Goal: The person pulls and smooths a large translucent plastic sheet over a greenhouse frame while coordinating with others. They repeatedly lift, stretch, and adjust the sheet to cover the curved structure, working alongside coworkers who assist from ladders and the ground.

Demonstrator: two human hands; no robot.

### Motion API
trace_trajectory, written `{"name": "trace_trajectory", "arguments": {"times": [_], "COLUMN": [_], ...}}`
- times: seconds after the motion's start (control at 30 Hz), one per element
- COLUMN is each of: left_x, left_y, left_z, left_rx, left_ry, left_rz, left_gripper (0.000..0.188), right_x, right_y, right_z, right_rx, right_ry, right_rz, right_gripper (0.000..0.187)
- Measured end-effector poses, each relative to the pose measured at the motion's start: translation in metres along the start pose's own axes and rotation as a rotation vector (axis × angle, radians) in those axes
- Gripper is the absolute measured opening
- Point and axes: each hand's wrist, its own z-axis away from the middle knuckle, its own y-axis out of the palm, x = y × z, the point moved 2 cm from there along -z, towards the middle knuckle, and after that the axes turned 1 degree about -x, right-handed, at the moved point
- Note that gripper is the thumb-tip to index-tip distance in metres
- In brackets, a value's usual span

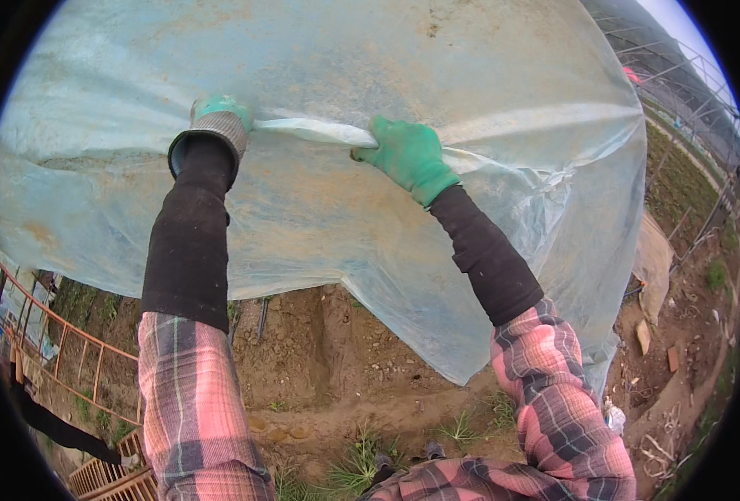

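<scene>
A large sheet of translucent, dirt-stained plastic film (303, 225) spreads before me and hangs down at its near edge. My right hand (409, 157), in a green work glove, is closed on a gathered fold of the film. To its left, my left hand (224, 113) reaches up to the same fold, its green glove showing a grey knitted cuff. The left fingers are hidden behind the cuff and the film. Between both hands the fold is drawn into a taut white ridge, and creases run on from it toward the right edge.
Orange-brown metal ladder-like frames (86, 355) stand at the lower left, with a dark-sleeved arm (69, 430) of another person beside them. Bare soil (328, 351) with grass tufts lies below. A brick (673, 359) and debris are at the right, and a bare pipe framework (679, 63) rises beyond.
</scene>
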Motion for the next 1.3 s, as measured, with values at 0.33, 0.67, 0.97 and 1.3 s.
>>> {"name": "trace_trajectory", "arguments": {"times": [0.33, 0.67, 0.97, 1.3], "left_x": [-0.038, 0.004, 0.019, 0.013], "left_y": [-0.017, 0.010, 0.036, 0.042], "left_z": [-0.024, -0.012, -0.022, -0.028], "left_rx": [-0.064, 0.055, -0.043, 0.006], "left_ry": [0.059, -0.004, -0.095, -0.078], "left_rz": [0.019, -0.126, -0.084, -0.186], "left_gripper": [0.021, 0.019, 0.020, 0.022], "right_x": [-0.033, 0.000, 0.004, 0.003], "right_y": [-0.017, -0.012, -0.017, -0.003], "right_z": [0.006, -0.003, -0.008, -0.011], "right_rx": [0.089, 0.064, 0.124, 0.048], "right_ry": [0.092, 0.026, 0.007, 0.038], "right_rz": [0.025, -0.100, -0.096, -0.083], "right_gripper": [0.043, 0.044, 0.037, 0.028]}}
